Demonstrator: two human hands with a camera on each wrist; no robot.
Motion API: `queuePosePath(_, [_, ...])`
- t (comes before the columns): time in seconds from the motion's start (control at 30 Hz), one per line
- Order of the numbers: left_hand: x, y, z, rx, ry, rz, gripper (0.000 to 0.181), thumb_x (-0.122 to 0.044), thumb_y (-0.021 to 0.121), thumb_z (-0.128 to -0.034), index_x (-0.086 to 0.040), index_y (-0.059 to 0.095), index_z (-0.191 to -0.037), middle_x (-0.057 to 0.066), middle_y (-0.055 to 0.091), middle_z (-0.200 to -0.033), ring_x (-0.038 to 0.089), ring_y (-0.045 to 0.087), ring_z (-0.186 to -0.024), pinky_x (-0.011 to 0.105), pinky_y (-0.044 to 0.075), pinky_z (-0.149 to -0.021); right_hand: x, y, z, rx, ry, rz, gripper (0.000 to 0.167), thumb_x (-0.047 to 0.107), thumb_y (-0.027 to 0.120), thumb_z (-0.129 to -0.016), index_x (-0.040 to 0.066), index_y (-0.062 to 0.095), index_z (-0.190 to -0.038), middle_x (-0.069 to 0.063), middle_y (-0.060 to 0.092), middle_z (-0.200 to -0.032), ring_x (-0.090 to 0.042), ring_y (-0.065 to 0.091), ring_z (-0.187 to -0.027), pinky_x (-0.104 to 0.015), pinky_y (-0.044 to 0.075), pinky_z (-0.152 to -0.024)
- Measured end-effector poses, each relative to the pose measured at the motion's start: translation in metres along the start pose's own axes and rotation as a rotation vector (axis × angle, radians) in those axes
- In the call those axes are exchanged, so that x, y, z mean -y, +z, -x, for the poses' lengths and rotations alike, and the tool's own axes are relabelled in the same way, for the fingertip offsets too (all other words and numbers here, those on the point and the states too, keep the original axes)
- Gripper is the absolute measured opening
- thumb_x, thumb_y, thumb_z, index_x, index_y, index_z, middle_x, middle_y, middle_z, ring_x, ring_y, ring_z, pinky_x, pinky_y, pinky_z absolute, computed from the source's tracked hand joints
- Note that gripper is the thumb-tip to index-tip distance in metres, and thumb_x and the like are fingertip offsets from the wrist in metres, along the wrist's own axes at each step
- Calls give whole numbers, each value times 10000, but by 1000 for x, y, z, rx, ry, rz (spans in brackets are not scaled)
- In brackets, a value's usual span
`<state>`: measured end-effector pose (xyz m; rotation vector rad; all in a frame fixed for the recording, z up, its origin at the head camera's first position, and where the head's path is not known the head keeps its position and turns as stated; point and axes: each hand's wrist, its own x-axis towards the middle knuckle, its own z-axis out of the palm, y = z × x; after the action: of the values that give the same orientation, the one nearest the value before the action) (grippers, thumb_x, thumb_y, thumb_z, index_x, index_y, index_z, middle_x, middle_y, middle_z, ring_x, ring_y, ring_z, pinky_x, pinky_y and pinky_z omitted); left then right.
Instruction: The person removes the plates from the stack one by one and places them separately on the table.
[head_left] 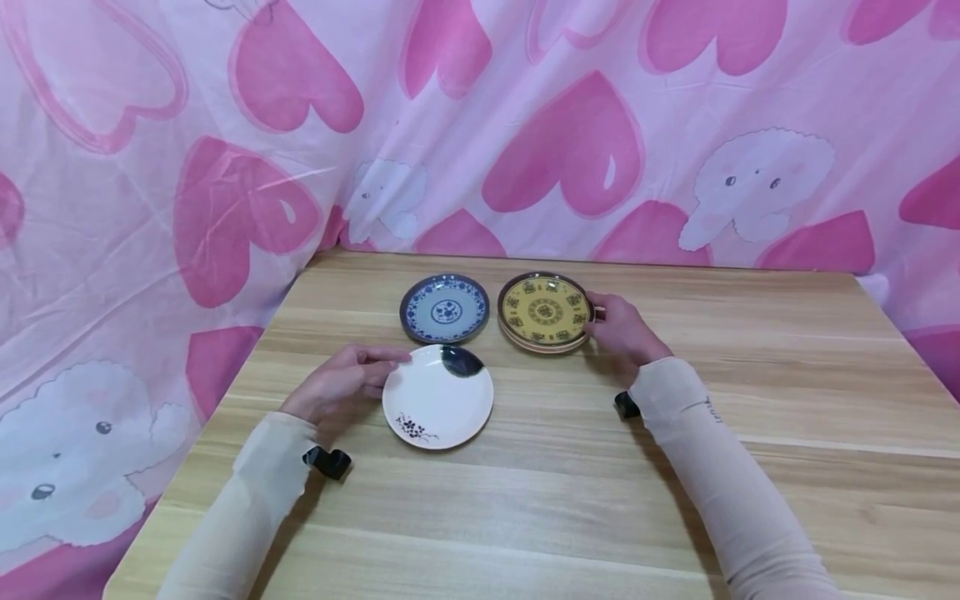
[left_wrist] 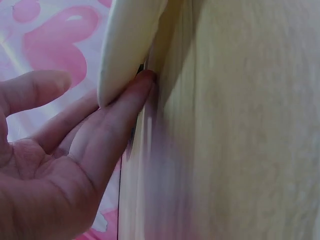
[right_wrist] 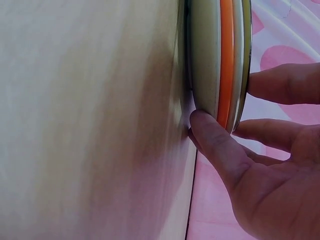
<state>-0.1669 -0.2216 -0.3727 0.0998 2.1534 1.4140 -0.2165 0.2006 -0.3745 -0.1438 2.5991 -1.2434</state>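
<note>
My left hand (head_left: pixel 341 383) is at the left edge of a white plate (head_left: pixel 435 404) with a dark patch and a small flower print. In the left wrist view its straight fingers (left_wrist: pixel 117 127) reach under the plate's tilted rim, and the thumb stands apart from it. With my right hand (head_left: pixel 618 325) I grip the right edge of a plate stack topped by a patterned yellow plate (head_left: pixel 545 310). Seen from the right wrist, the thumb touches the top rim and the other fingers lie below, beside an orange-edged plate (right_wrist: pixel 226 60).
A blue-and-white plate (head_left: pixel 446 310) lies behind the white plate, left of the stack. Everything is on a wooden table (head_left: pixel 525 517). A pink curtain (head_left: pixel 480 133) with hearts hangs behind and to the left. Dark wrist mounts show under both cuffs.
</note>
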Motion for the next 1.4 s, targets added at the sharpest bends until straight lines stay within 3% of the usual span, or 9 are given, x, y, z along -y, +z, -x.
queuePosePath(0.17, [0,-3,2,-36,15,-71,402,-163,473,-1038,0,563,-1394,178,499,-1524,227,566,-1274,350,548,-1044,0,0,0,6,4,0,669,8,523,-963,-87,205,-1544,-284,289,-1608,-436,375,-1461,-472,391,-1197])
queuePosePath(0.3, [-3,-2,3,-61,-16,-104,396,-188,481,-1040,-12,581,-1380,158,516,-1516,243,541,-1307,374,517,-1082,1,0,1,7,15,-3,674,13,523,-967,-74,197,-1551,-280,298,-1606,-431,375,-1462,-473,386,-1200])
queuePosePath(0.47, [-8,-2,4,-106,-70,-159,363,-204,498,-1038,-50,628,-1340,146,574,-1451,218,574,-1186,315,549,-984,2,-1,1,7,23,-10,672,15,521,-968,-67,199,-1553,-276,300,-1607,-425,369,-1468,-473,376,-1207])
queuePosePath(0.63, [-10,-1,4,-162,-47,-237,340,-191,508,-1031,-12,670,-1271,178,640,-1359,199,622,-1072,283,573,-894,1,-1,1,5,4,-4,658,7,517,-968,-81,214,-1545,-281,298,-1606,-429,372,-1465,-475,395,-1193])
queuePosePath(1.0, [-21,-4,6,-210,-44,-313,355,-241,521,-1028,-41,674,-1279,170,694,-1283,248,666,-1082,393,568,-970,-2,-1,-1,3,-13,-3,658,10,520,-967,-75,220,-1546,-274,288,-1613,-437,374,-1461,-476,396,-1192])
queuePosePath(1.2, [-35,-2,0,-243,-14,-301,360,-226,535,-1021,-17,653,-1290,191,683,-1297,317,670,-1185,470,529,-1066,-3,-1,-2,3,-18,-6,654,7,518,-968,-81,220,-1544,-277,299,-1607,-435,376,-1460,-474,399,-1190])
queuePosePath(1.4, [-54,5,-12,-207,43,-194,370,-187,573,-1007,4,624,-1320,217,665,-1314,312,673,-1189,399,569,-1019,-3,-1,-2,1,-11,-13,657,7,518,-968,-82,214,-1544,-277,297,-1608,-435,378,-1460,-475,394,-1194])
